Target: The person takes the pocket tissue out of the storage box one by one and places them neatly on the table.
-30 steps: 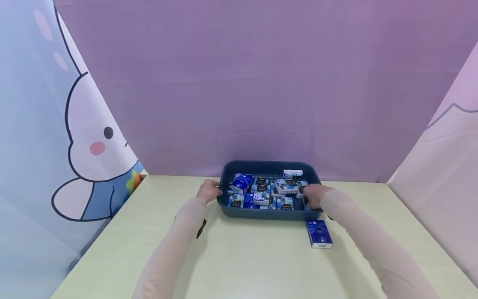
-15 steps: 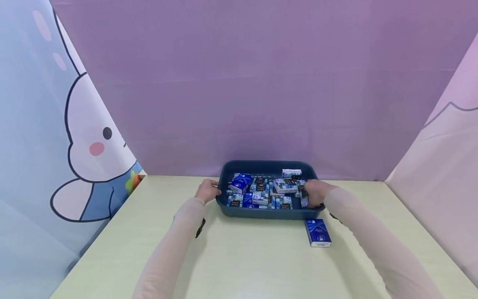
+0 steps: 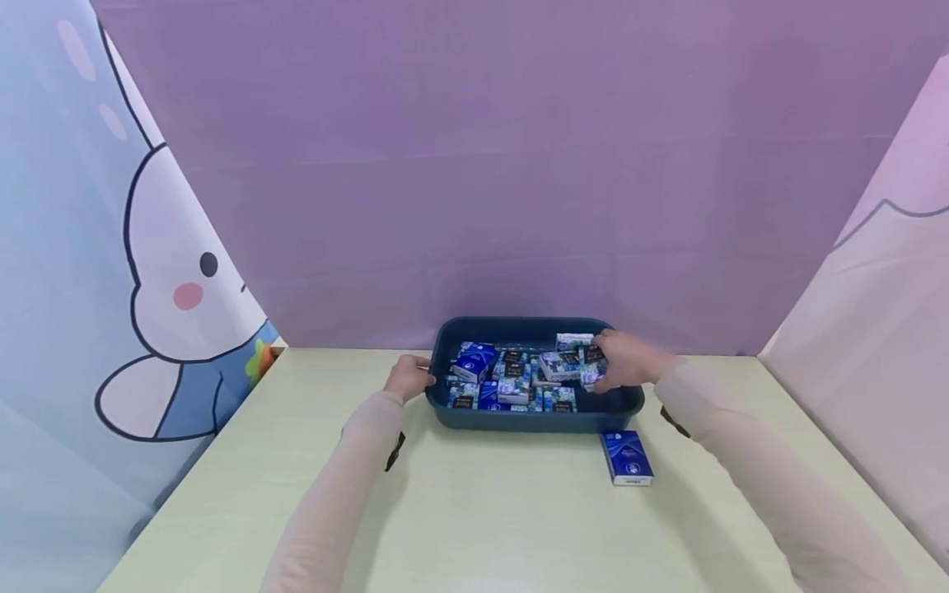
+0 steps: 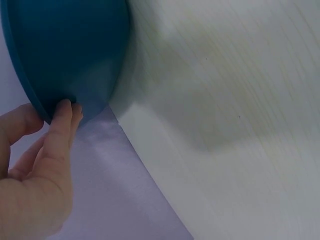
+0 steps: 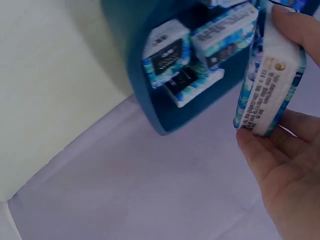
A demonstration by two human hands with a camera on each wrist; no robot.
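Observation:
A dark teal plastic tub [image 3: 534, 422] stands at the far side of the table. My left hand [image 3: 408, 377] pinches its left rim, thumb on one side and fingers on the other in the left wrist view. My right hand [image 3: 628, 360] holds a small box-shaped pack [image 5: 267, 85] over the tub's right end. The pack has blue-and-purple floral print, a black label and a white side with fine text. Several similar floral packs [image 3: 559, 399] lie jumbled inside, with a few dark blue ones [image 3: 475, 362] among them.
One dark blue pack [image 3: 627, 458] lies on the pale wood-look table [image 3: 489, 511] in front of the tub's right corner. A purple cloth [image 3: 519, 181] hangs behind the tub. Printed cloths flank the table, the left one with a cartoon rabbit [image 3: 170, 272].
My right hand has risen from the tub's near right corner towards the back, bringing up a floral pack. My left hand stays on the rim. The view has shifted slightly.

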